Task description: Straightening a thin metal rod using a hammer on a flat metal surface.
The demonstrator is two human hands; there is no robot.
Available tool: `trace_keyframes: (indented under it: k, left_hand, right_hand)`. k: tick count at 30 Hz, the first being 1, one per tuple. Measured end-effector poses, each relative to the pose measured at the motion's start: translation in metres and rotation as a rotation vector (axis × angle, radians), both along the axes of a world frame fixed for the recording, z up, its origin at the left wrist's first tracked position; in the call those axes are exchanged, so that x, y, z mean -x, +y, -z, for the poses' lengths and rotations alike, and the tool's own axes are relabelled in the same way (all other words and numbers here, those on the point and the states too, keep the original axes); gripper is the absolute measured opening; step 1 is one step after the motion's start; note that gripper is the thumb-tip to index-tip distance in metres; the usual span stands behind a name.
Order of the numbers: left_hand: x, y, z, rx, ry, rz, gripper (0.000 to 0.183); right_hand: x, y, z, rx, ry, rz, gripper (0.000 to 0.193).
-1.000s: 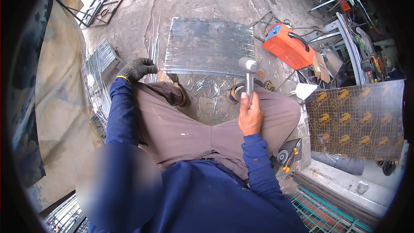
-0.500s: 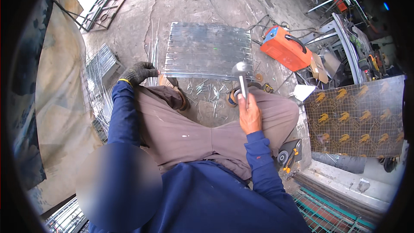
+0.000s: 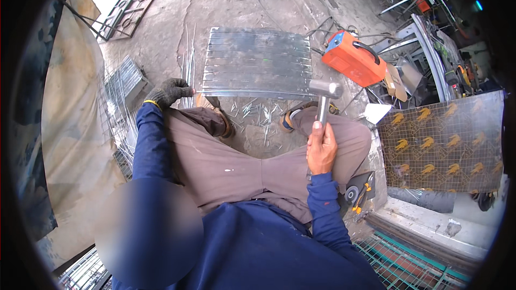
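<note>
A slatted grey metal panel (image 3: 258,62) lies flat beyond my feet, crossed by several thin lines. My left hand (image 3: 167,94), in a dark knitted glove with a yellow cuff, is at the panel's near left corner. Its fingers are pinched together, and what they hold is too small to make out. In my bare right hand (image 3: 321,150) is a hammer (image 3: 323,108), gripped by its metal handle. The hammer's head is raised over my right knee, close to the panel's near right corner.
An orange machine (image 3: 355,59) with a black handle stands right of the panel, cables behind it. Thin metal offcuts (image 3: 263,113) litter the floor between my feet. Left are a metal bundle (image 3: 126,83) and loose rods; a patterned sheet (image 3: 441,145) is at right.
The hammer has moved right and turned so its head shows from the side. My right hand has shifted slightly right with it. My left hand stays at the panel's corner.
</note>
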State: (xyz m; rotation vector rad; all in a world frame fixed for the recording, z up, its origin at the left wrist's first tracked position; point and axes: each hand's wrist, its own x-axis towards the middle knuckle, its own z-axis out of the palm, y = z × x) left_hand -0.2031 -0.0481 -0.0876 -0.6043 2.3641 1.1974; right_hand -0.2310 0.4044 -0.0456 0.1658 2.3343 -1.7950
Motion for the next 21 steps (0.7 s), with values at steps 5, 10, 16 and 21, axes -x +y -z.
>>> trace_keyframes:
  k: [5,10,16,21]
  left_hand:
    - [-0.002,-0.005,0.006,-0.023,0.018,0.011,0.034]
    - [0.003,-0.003,0.007,0.012,0.003,0.007,0.049]
    - [-0.001,-0.007,0.009,-0.003,-0.005,0.047,0.049]
    - [0.006,0.002,-0.004,-0.012,-0.006,0.052,0.048]
  right_hand:
    - [0.012,-0.016,-0.038,0.051,0.305,0.014,0.034]
    - [0.024,-0.017,0.013,-0.573,0.208,-0.209,0.037]
    - [0.026,-0.025,-0.03,-0.315,0.147,-0.157,0.043]
    - [0.013,-0.025,-0.009,-0.401,0.249,-0.131,0.04]
